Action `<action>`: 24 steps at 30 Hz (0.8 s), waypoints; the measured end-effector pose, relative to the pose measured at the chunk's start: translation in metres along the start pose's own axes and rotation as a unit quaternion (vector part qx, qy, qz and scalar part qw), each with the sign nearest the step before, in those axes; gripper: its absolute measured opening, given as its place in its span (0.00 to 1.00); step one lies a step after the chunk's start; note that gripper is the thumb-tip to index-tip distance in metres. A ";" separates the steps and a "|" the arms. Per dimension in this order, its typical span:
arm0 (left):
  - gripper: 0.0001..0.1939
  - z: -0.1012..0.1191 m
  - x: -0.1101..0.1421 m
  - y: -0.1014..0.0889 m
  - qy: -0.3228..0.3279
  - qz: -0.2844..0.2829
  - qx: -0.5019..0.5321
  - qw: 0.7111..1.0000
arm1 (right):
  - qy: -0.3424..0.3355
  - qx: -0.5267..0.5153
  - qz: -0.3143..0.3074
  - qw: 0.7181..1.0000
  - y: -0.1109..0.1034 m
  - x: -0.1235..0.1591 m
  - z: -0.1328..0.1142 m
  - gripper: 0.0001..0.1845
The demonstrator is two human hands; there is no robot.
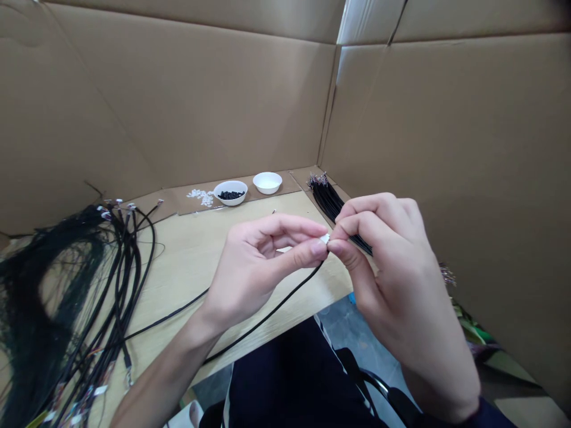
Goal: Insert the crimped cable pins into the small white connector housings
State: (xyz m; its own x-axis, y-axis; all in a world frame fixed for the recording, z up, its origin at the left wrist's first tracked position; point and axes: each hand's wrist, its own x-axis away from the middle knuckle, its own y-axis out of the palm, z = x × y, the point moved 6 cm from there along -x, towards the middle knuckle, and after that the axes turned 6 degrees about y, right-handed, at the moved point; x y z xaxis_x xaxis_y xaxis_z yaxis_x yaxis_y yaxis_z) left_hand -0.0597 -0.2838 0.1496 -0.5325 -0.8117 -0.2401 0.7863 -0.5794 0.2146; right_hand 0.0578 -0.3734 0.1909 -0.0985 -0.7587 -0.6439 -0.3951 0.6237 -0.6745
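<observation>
My left hand point(267, 261) is closed in a pinch on a small white connector point(325, 238), held above the table. Against the connector's right side, my right hand point(383, 255) pinches with thumb and fingertips; they cover whatever wire ends lie between them. From below the two hands a black cable point(285, 299) hangs down to the left and passes over the table's front edge. Another stretch of black cable point(173, 312) runs behind my left wrist toward the pile at the left.
A bundle of black cables point(129, 267) with white connectors lies left, beside a tangle of thin dark strands point(27, 297). At the back are loose white pieces point(203, 196), a bowl point(231, 201) of black pieces and a white bowl point(267, 183). More cables point(330, 199) lie right. Cardboard walls point(200, 89) enclose the table.
</observation>
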 end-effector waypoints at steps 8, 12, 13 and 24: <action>0.06 -0.011 -0.005 0.000 -0.003 -0.005 0.105 0.995 | 0.008 -0.053 0.058 0.997 0.000 0.006 0.009 0.05; 0.07 -0.015 -0.006 -0.002 -0.016 -0.004 0.118 0.993 | 0.019 -0.084 0.068 0.994 -0.001 0.009 0.012 0.06; 0.07 -0.015 -0.006 -0.002 -0.016 -0.003 0.114 0.993 | 0.017 -0.081 0.074 0.994 -0.002 0.009 0.012 0.06; 0.07 -0.010 -0.004 0.002 0.053 -0.022 0.082 0.995 | -0.042 -0.025 0.093 0.995 -0.005 0.008 0.002 0.07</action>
State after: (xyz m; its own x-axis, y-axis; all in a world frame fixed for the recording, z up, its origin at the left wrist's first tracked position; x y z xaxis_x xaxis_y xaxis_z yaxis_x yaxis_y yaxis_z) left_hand -0.0531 -0.2810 0.1414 -0.5228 -0.7774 -0.3496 0.6961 -0.6261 0.3513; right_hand 0.0610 -0.3820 0.1883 -0.0981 -0.6121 -0.7847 -0.4221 0.7397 -0.5242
